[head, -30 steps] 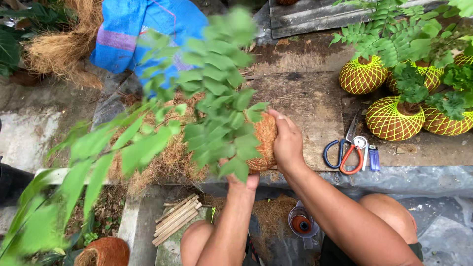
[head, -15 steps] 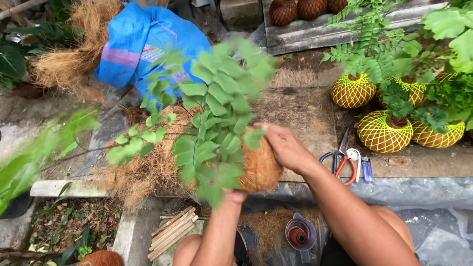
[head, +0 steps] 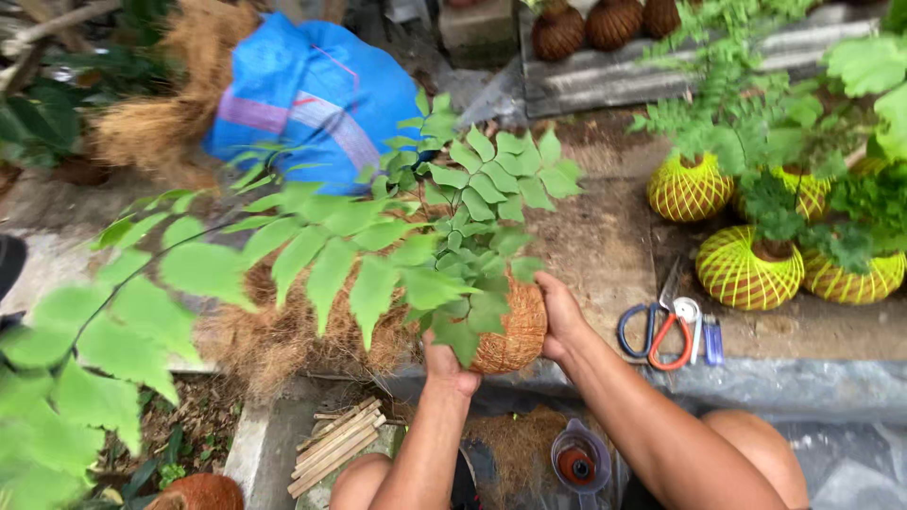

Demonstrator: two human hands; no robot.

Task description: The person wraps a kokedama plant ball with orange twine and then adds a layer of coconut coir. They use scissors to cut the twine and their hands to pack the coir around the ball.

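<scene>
A round ball of brown coconut fibre (head: 510,331) with a green fern (head: 472,217) growing from it sits between both hands. My left hand (head: 448,364) cups the ball from below, partly hidden by the leaves. Against its right side presses my right hand (head: 561,314), fingers curved around the fibre. Long fronds (head: 189,283) spread left and hide much of the ball.
A heap of loose coconut fibre (head: 283,331) lies left of the ball. Scissors (head: 652,326) and a small blue object (head: 713,340) lie on the concrete at right. Several yellow-netted plant balls (head: 746,269) stand far right. A blue sack (head: 302,94) lies behind. A funnel (head: 578,461) sits below.
The view has shifted downward and the plant ball has dropped lower in the frame. Both hands kept hold of it; the fronds swung out to the left.
</scene>
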